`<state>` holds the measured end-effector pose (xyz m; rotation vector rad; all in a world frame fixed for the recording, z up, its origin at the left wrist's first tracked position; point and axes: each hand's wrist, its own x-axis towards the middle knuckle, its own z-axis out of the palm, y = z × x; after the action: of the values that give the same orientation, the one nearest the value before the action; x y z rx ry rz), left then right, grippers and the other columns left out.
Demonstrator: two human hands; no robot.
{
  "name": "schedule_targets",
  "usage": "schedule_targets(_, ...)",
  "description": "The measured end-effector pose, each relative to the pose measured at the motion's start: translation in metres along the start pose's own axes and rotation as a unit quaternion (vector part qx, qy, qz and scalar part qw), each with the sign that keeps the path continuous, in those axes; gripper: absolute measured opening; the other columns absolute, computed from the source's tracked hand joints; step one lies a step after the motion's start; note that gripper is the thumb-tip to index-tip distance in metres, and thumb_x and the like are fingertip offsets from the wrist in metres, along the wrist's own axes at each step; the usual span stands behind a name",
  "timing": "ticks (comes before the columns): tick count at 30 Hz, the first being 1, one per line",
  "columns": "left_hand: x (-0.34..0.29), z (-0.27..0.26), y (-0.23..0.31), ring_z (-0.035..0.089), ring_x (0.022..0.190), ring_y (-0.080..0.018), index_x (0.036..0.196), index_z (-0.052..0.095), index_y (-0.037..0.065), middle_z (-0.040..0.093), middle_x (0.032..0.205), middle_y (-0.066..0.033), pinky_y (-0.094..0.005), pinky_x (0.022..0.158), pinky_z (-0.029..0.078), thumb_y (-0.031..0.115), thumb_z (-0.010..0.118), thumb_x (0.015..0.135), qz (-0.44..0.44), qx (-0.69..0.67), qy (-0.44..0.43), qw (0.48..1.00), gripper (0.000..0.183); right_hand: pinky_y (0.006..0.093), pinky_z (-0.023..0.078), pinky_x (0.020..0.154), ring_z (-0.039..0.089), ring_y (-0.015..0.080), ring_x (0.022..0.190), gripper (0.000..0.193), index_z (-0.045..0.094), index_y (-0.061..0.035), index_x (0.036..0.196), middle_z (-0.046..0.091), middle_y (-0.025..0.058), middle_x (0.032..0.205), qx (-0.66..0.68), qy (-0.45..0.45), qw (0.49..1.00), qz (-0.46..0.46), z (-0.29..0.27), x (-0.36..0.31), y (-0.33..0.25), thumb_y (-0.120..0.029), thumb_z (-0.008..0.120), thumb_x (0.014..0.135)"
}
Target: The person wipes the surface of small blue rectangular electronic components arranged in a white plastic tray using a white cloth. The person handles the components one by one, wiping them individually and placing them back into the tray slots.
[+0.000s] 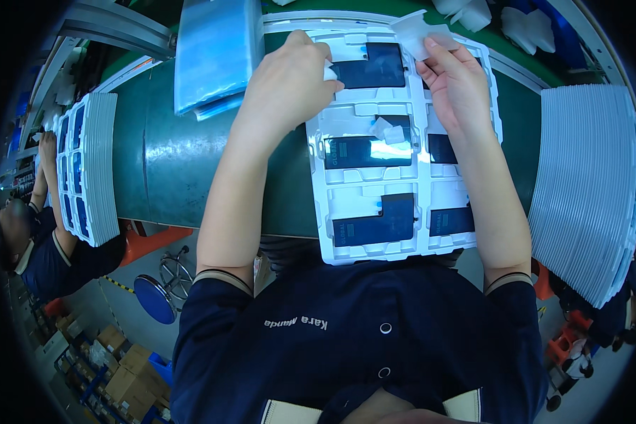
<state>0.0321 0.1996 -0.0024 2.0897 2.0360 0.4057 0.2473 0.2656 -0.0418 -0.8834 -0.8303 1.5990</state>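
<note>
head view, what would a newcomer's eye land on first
Most likely the white tray of black pieces in the middle, where the right hand holds a thin white sheet over the far end. Next, the tall stack of white trays at the right, and the shiny blue plastic stack left of the left hand.

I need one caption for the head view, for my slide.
Right hand holding thin white material over a tray of dark parts.

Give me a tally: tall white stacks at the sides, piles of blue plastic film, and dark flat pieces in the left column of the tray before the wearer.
Tall white stacks: 2
Blue plastic pile: 1
Dark pieces, left column: 3
Total: 6
</note>
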Motion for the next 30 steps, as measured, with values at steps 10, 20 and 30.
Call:
schedule_targets(10,-0.005,-0.035,-0.038,0.063,0.09,-0.0263,0.086,0.067,-0.002,0.067,0.097,-0.0126,-0.0344,0.083,0.048,0.004,0.076,0.07,0.154,-0.239,-0.137,0.949,0.019,0.0271,0.052,0.068,0.064,0.0165,0.073,0.024,0.064,0.0022,0.103,0.067,0.0091,0.087,-0.309,-0.122,0.943,0.012,0.015,0.021,-0.012,-0.007,0.07,0.081)
schedule_targets(20,-0.015,-0.03,-0.031,0.061,0.109,-0.0307,0.081,0.068,0.0,0.061,0.125,-0.0148,-0.0364,0.089,0.048,0.004,0.079,0.066,0.253,-0.288,-0.198,0.902,0.019,0.02,0.048,0.059,0.057,0.0044,0.064,0.028,0.065,0.0029,0.103,0.065,0.0023,0.082,-0.536,-0.16,0.822,-0.103,0.035,0.008,0.004,-0.007,0.073,0.078)
schedule_targets(30,-0.013,-0.027,-0.036,0.057,0.117,-0.0347,0.082,0.068,0.001,0.058,0.128,-0.0191,-0.0402,0.097,0.044,0.01,0.078,0.071,0.181,-0.234,-0.205,0.933,0.018,0.021,0.048,0.058,0.058,0.0055,0.064,0.028,0.066,0.0009,0.101,0.067,0.004,0.081,-0.573,-0.131,0.795,-0.151,0.036,0.002,0.007,-0.008,0.073,0.076)
